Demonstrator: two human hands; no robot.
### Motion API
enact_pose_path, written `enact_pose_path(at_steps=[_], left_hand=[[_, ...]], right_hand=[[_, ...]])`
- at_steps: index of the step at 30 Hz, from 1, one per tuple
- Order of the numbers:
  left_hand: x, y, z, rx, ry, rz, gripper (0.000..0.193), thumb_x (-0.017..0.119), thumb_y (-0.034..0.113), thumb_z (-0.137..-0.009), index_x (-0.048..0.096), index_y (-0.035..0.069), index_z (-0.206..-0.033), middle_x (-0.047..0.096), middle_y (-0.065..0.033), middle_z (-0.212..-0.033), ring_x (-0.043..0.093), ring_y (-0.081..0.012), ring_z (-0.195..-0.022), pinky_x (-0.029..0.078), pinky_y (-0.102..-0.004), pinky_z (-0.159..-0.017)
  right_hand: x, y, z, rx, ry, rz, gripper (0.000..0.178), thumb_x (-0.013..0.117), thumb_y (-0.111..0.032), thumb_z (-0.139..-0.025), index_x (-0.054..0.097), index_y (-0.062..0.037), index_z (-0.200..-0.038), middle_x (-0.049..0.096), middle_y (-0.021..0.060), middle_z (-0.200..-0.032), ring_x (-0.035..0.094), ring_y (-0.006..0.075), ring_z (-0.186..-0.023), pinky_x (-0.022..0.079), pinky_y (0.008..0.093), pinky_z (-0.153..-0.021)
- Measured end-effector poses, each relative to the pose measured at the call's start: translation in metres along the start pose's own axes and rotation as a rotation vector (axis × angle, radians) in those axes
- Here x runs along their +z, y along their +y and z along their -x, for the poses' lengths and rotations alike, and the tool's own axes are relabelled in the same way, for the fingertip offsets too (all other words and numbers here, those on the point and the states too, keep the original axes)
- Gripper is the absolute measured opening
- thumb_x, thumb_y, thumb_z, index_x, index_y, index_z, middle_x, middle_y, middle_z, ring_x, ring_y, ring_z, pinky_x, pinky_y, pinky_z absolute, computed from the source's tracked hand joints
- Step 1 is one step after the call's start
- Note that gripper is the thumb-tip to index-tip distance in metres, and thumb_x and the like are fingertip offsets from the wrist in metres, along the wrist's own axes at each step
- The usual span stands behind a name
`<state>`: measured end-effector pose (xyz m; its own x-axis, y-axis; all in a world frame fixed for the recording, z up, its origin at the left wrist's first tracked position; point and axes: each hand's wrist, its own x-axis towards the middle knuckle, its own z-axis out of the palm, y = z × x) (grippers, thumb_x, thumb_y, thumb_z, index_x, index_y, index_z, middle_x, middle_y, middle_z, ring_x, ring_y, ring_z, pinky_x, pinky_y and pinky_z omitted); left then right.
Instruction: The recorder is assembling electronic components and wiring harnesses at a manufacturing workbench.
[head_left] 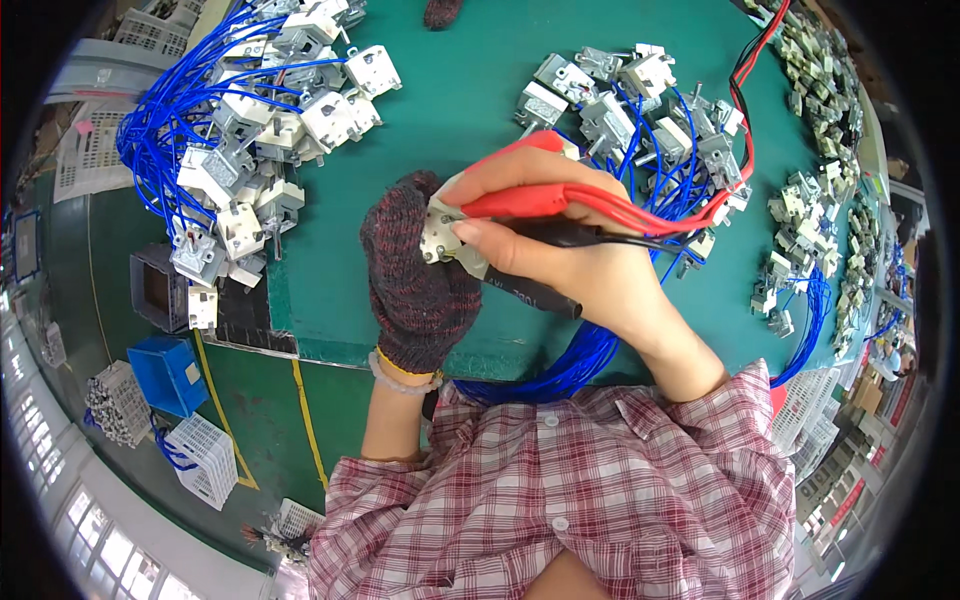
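left hand (415, 280): gloved, fingers curled closed, wrist bent upward
right hand (560, 235): bare, fingers pinched closed, thumb tip beside left fingers
forearms: rising from below

A small white and metal switch part (440, 232) is sitting upright-ish between the two hands, over the middle of the green surface (470, 90). A red test probe (525, 200) and a black test probe (560, 234) are lying side by side, their tips meeting the part from the right. Their red and black leads (745, 120) are trailing off to the right and up. A second black probe handle (530, 293) is angling down-right beneath them.
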<state>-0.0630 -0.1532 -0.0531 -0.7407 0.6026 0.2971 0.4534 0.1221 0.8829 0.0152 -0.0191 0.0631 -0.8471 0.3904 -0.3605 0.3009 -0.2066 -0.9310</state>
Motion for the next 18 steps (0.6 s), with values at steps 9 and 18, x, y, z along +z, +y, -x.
enact_pose_path(at_steps=[9, 18], left_hand=[[-0.004, -0.001, -0.003, 0.043, -0.042, -0.158, 0.054, 0.072, 0.011, -0.072, 0.049, 0.000, -0.120, 0.056, -0.0173, -0.114, 0.053, -0.0363, -0.104, 0.043, -0.0436, -0.089], [-0.066, 0.035, -0.006, -0.025, -0.363, 0.072, 0.044, 0.075, 0.013, -0.074, 0.059, 0.005, -0.113, 0.057, -0.0141, -0.117, 0.061, -0.0297, -0.094, 0.052, -0.0368, -0.075]], right_hand=[[0.002, 0.019, -0.010, -0.357, 0.018, 0.098, 0.018, 0.069, -0.005, -0.081, 0.065, -0.0014, -0.099, 0.066, 0.0073, -0.101, 0.061, 0.0152, -0.092, 0.048, 0.0282, -0.085], [-0.083, -0.032, -0.009, -0.534, 0.215, -0.064, 0.019, 0.057, -0.013, -0.090, 0.066, 0.0012, -0.098, 0.065, 0.0095, -0.074, 0.062, 0.0161, -0.059, 0.049, 0.0237, -0.053]])
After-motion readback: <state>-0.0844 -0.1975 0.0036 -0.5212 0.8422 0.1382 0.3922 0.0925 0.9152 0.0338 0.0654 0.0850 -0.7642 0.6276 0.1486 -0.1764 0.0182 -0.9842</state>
